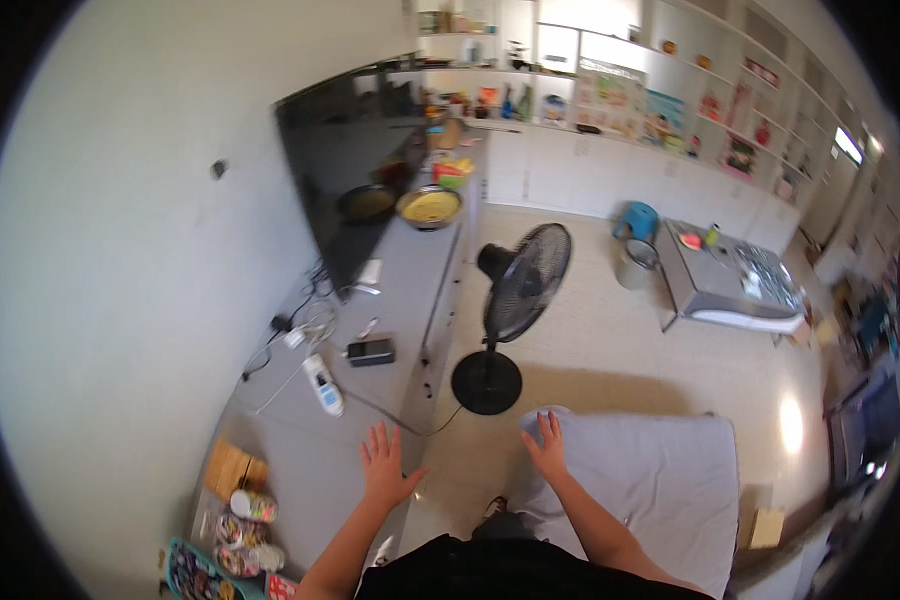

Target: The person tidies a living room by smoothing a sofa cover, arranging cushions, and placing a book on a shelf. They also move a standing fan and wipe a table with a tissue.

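Both of your hands are empty and spread flat, so nothing has been picked up yet; whatever is to be handled here is untouched, judging from how things lie.

Your left hand point(383, 464) has its fingers fanned wide over the near end of the long grey cabinet top point(410, 290), close to its right edge. It looks as if the palm rests on the surface, though the fisheye bend makes it hard to be sure that it touches. Your right hand point(547, 445) lies open, fingers together and pointing away from you, on the near left corner of the grey cushion point(660, 480).

The forearms come up from the lower edge, splayed slightly apart, with the gap between cabinet and cushion between them.

Nearest your left hand, farther along the cabinet top, lie a white power strip point(322, 384) with its cables and a small dark device point(370, 351). A black standing fan point(515, 300) stands on the floor just beyond both hands, its base between cabinet and cushion. Colourful packets point(232, 530) sit at the cabinet's near left corner.
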`<state>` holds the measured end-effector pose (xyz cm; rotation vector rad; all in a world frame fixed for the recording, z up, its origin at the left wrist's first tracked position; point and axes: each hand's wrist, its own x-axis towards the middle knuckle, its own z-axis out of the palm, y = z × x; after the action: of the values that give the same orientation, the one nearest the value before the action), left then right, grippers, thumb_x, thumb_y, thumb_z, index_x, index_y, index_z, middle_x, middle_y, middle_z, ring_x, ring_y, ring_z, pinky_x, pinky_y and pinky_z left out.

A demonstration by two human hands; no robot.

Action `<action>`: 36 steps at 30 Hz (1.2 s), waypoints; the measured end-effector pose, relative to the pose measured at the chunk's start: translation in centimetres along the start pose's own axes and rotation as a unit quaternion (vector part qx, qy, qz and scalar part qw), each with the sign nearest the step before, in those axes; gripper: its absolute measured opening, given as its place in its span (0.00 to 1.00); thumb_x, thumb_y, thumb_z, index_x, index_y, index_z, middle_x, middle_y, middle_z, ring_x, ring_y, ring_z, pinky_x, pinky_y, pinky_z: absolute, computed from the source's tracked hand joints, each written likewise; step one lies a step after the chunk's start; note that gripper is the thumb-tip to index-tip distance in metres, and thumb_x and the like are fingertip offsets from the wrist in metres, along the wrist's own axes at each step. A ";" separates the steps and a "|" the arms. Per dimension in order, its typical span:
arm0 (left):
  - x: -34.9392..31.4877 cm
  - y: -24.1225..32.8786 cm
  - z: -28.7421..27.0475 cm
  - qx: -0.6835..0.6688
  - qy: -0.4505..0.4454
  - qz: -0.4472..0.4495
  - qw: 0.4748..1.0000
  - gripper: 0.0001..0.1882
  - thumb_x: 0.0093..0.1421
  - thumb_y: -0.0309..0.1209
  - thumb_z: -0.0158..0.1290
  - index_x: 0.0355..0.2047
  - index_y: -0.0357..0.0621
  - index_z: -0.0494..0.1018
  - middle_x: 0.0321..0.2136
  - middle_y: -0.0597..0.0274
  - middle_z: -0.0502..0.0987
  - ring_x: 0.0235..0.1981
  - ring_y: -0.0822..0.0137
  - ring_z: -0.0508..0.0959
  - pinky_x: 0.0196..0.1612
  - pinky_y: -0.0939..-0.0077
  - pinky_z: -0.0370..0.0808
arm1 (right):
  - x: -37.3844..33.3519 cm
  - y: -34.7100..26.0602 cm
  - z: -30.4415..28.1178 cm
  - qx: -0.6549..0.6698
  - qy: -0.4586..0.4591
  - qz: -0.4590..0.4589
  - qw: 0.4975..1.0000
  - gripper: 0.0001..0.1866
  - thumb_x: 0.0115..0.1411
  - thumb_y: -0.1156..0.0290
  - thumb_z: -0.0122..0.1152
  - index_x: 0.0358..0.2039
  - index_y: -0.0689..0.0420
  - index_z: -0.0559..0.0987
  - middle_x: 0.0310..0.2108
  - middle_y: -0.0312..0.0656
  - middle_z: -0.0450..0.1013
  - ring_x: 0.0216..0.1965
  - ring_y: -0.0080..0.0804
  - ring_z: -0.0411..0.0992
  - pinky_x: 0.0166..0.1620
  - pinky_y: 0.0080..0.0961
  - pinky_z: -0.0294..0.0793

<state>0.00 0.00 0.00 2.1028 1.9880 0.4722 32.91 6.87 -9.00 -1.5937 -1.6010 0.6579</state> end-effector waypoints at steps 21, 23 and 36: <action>30.4 35.6 14.3 0.025 -0.241 0.443 0.863 0.56 0.49 0.58 0.54 0.64 0.36 0.37 0.65 0.42 0.35 0.66 0.46 0.32 0.63 0.46 0.30 | 0.9 14.1 -19.5 -0.158 0.246 0.337 0.895 0.43 0.55 0.39 0.50 0.63 0.53 0.54 0.65 0.55 0.39 0.66 0.56 0.37 0.63 0.51 0.40; 31.7 38.7 16.9 0.037 -0.257 0.490 0.832 0.56 0.49 0.58 0.54 0.64 0.37 0.37 0.65 0.42 0.34 0.66 0.47 0.32 0.63 0.47 0.30 | -0.7 14.1 -19.0 -0.150 0.250 0.385 0.876 0.43 0.55 0.39 0.50 0.63 0.53 0.55 0.65 0.55 0.40 0.66 0.56 0.37 0.63 0.50 0.40; 29.7 52.3 26.5 0.079 -0.366 0.696 0.613 0.57 0.48 0.57 0.55 0.64 0.37 0.37 0.65 0.44 0.32 0.66 0.47 0.30 0.64 0.46 0.29 | -11.1 16.2 -8.7 0.034 0.413 0.620 0.666 0.37 0.53 0.54 0.60 0.58 0.59 0.61 0.61 0.61 0.50 0.60 0.56 0.54 0.60 0.38 0.58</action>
<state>59.49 27.76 -2.83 2.8069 -0.3123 -0.4150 48.62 -4.06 -18.85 -2.3012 0.3486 0.4424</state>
